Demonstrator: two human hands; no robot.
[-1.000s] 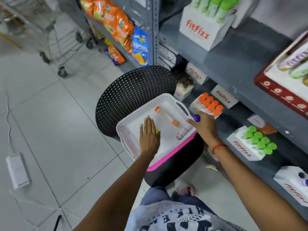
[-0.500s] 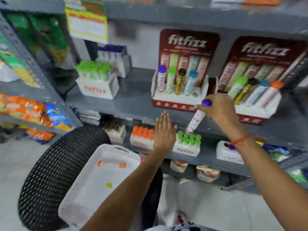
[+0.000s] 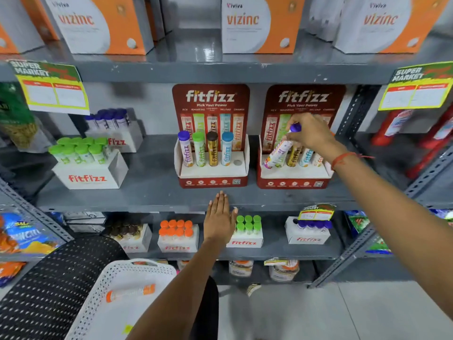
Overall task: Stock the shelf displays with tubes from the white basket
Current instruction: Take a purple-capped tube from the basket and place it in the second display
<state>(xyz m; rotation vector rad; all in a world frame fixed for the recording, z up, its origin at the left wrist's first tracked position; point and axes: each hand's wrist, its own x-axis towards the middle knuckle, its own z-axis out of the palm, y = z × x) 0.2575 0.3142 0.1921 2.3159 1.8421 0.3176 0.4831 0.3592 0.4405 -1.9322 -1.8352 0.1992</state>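
Observation:
My right hand (image 3: 312, 131) grips a purple-capped tube (image 3: 279, 153) by its cap and holds it tilted, its lower end over the leftmost slot of the right fitfizz display (image 3: 294, 179). Other tubes stand in that display to its right. The left fitfizz display (image 3: 212, 174) holds several upright tubes, with its rightmost slot bare. My left hand (image 3: 219, 219) is flat with fingers together, held in front of the shelf edge and holding nothing. The white basket (image 3: 98, 298) at the bottom left holds an orange-capped tube (image 3: 131, 292).
A black mesh stool (image 3: 44, 290) carries the basket. White fitfizz boxes with green caps (image 3: 85, 165), orange caps (image 3: 177, 234) and purple caps (image 3: 310, 231) stand on the grey shelves. Orange Vizinc boxes (image 3: 259, 23) line the top shelf. Snack packets (image 3: 22, 239) are at left.
My view rose from the basket to the shelf. My right hand carried the purple-capped tube up from the basket to the right display. My left hand left the basket and lifted to the shelf edge.

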